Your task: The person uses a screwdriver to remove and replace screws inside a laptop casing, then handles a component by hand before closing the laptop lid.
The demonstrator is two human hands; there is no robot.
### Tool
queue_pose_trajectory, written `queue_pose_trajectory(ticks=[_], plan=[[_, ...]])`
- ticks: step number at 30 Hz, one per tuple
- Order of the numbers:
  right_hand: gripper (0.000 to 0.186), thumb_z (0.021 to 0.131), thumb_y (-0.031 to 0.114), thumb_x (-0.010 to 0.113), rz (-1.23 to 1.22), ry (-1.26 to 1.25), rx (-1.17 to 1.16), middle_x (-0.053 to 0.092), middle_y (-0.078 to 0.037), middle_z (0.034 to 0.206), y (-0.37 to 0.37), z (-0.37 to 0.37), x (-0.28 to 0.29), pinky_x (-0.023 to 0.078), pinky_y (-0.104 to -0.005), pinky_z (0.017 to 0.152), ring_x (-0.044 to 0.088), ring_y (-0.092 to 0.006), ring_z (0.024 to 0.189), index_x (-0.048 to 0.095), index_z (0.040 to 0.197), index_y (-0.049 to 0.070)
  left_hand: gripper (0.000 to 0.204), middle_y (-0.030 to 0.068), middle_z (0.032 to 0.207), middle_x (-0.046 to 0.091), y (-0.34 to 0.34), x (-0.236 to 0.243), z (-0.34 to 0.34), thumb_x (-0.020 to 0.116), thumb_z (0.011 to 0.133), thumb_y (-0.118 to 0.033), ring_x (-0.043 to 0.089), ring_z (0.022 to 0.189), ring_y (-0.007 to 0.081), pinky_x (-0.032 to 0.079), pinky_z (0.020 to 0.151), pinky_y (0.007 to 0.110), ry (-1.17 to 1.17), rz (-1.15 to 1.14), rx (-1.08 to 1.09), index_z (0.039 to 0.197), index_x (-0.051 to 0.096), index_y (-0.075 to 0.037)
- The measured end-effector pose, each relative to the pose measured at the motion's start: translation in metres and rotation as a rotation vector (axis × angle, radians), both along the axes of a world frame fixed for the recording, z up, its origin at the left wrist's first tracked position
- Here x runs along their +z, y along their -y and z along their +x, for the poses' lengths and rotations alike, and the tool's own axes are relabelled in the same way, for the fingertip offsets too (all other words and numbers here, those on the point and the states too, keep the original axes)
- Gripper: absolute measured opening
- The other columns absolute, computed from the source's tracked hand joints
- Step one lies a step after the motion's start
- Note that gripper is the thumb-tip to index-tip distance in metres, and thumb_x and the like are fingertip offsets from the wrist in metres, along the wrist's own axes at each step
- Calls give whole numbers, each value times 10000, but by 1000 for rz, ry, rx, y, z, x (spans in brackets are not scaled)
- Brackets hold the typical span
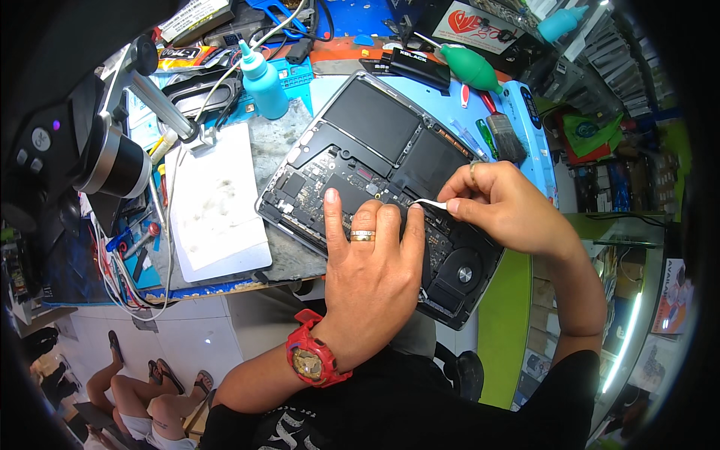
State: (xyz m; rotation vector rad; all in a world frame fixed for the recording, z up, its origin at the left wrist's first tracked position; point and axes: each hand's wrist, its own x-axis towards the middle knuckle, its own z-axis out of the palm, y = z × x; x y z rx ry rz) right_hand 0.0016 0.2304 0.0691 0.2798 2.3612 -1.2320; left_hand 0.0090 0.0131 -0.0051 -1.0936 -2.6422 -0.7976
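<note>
An opened laptop [352, 176] lies tilted on the bench, its bottom cover off. Black battery packs [373, 120] fill its far side; the circuit board [304, 187] and a round fan [459, 274] sit on the near side. My left hand [371, 262], with a red watch on the wrist, rests palm down over the board, fingers stretched out and apart. Its thumb is hidden. Between thumb and forefinger, my right hand [495, 202] pinches a slim white pointed tool [433, 203]. The tool's tip is at the board, beside my left forefinger. Its exact kind is unclear.
White sheets [221, 217] lie left of the laptop. Beyond stand a blue squeeze bottle [264, 86] and a green air blower [471, 69]; a brush [507, 139] lies at right. A microscope-like device [112, 161] overhangs the left side. Loose cables [112, 277] hang over the front edge.
</note>
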Motion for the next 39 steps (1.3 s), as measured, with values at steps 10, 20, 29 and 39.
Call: queue_pose_trajectory(ticks=[10, 20, 29, 39], plan=[[224, 1042, 88, 635, 32, -32, 20, 765, -167, 997, 3, 9, 7, 571, -344, 850, 723, -177, 931, 707, 1150, -94, 427, 109, 1055, 582, 1, 0, 0, 657, 879, -62, 596, 1143, 308, 211, 1239, 734, 4, 5, -2, 1295, 743, -15], [223, 1033, 91, 642, 47, -17, 8, 769, -172, 983, 4, 5, 9, 575, -350, 843, 729, -189, 915, 714, 1130, -96, 435, 109, 1062, 587, 1, -1, 0, 658, 875, -60, 603, 1147, 306, 198, 1244, 734, 8, 0, -1, 1299, 742, -16], [217, 1026, 81, 644, 53, -13, 56, 757, -161, 978, 2, 2, 8, 574, -346, 835, 722, -182, 913, 710, 1126, -100, 430, 112, 1068, 585, 2, 1, 0, 657, 882, -67, 599, 1155, 308, 196, 1244, 735, 10, -3, -9, 1300, 742, -13], [177, 1027, 43, 642, -68, 40, -11, 753, -116, 980, 1, -1, 1, 565, -309, 837, 700, -144, 916, 721, 1109, -93, 425, 105, 1069, 586, 2, -1, 0, 649, 879, -71, 609, 1146, 306, 202, 1243, 728, -4, 12, -6, 1290, 752, -38]])
